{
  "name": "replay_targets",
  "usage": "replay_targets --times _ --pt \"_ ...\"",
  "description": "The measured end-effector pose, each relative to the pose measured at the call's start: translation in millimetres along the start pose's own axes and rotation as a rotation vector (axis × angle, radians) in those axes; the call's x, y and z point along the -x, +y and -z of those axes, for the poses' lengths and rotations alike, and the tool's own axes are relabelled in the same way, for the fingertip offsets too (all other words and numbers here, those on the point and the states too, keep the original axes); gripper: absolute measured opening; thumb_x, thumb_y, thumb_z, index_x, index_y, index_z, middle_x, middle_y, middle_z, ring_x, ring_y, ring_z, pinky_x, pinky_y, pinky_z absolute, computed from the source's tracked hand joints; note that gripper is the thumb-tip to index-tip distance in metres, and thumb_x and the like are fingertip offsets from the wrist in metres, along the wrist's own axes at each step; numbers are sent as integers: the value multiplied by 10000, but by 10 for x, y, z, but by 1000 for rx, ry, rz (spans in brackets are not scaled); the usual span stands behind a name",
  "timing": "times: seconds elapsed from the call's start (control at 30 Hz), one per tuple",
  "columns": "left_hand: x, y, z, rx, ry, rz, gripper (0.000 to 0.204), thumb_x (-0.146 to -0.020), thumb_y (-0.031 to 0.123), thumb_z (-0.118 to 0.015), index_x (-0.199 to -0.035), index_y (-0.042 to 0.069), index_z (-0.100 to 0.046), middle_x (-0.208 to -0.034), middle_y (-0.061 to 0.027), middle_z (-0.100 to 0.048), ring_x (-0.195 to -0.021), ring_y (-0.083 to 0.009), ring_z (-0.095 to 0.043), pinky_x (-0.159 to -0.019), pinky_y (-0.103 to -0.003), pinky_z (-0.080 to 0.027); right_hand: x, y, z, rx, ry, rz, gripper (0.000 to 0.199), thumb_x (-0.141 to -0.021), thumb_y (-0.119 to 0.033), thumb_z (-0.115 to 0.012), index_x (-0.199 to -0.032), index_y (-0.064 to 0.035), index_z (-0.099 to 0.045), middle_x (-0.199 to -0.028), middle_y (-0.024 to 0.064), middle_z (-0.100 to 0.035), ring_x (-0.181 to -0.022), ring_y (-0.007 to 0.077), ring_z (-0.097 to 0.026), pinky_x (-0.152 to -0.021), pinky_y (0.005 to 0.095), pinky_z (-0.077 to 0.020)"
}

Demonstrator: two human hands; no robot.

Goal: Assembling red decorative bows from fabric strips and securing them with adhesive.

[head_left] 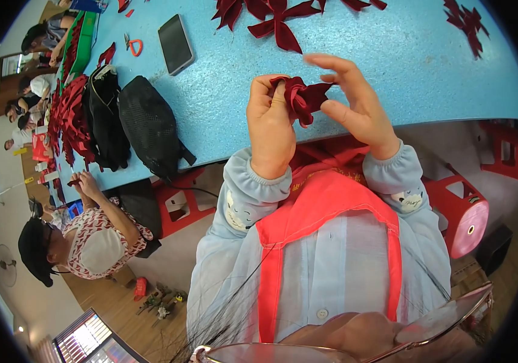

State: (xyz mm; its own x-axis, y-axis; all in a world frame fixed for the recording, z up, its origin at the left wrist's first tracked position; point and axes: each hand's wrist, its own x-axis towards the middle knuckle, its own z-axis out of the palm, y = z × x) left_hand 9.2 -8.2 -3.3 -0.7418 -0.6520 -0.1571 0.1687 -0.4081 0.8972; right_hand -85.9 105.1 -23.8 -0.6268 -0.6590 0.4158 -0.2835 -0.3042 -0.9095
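Observation:
My left hand (271,124) pinches a dark red velvety fabric bow (301,103) at its left side, just above the table's near edge. Its folded loops bunch in the middle, and a pointed tail sticks out to the right. Beside that tail is my right hand (361,106), thumb and fingers spread apart. The right thumb is close to the tail; whether it touches I cannot tell. Farther back on the blue table (228,78) lie several similar dark red bows (278,27), with another dark red cluster (467,27) at the far right.
A black phone (176,45), orange-handled snips (134,46), a black mesh pouch (148,118) and an open black bag (103,115) lie on the left. Beyond them are piled red pieces (71,118) and a green crate (82,45). A co-worker (98,236) sits at left; red stools (461,212) stand below the table.

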Motion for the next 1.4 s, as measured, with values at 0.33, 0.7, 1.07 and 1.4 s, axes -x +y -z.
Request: replay_targets --times 0.33,0.7,1.07,1.4 --pt "-29 -50 -67 -116 33 -45 80 -935 87 -406 -961 19 -437 -841 -88 -568 -593 -123 -557 -451 -232 -454 44 -42 49 557 237 235 289 -791 2 -582 -1074 -32 -539 -989 48 -553 -887 124 -522 -786 267 -430" --pt "2 -91 7 -235 -126 -163 81 -925 75 -431 -978 14 -431 -931 -85 -569 -742 -94 -560 -543 -210 -469 82 -69 25 -92 79 -347 149 -784 -11 -604 -919 -23 -540 -888 27 -531 -764 72 -505 -639 195 -398" --pt "-4 -209 -17 -45 -72 -43 68 -920 77 -438 -940 15 -423 -865 -66 -545 -721 -92 -511 -625 -236 -448 124 29 -125 -41 89 16 123 -762 6 -612 -834 -31 -520 -861 31 -520 -715 75 -483 -640 190 -394" --pt "-61 -269 71 -321 20 -156 93 -929 93 -425 -990 25 -417 -915 -84 -535 -747 -125 -541 -629 -258 -464 158 61 -105 -321 73 -268 274 -699 82 -660 -898 -24 -504 -907 38 -528 -800 94 -486 -694 206 -407"
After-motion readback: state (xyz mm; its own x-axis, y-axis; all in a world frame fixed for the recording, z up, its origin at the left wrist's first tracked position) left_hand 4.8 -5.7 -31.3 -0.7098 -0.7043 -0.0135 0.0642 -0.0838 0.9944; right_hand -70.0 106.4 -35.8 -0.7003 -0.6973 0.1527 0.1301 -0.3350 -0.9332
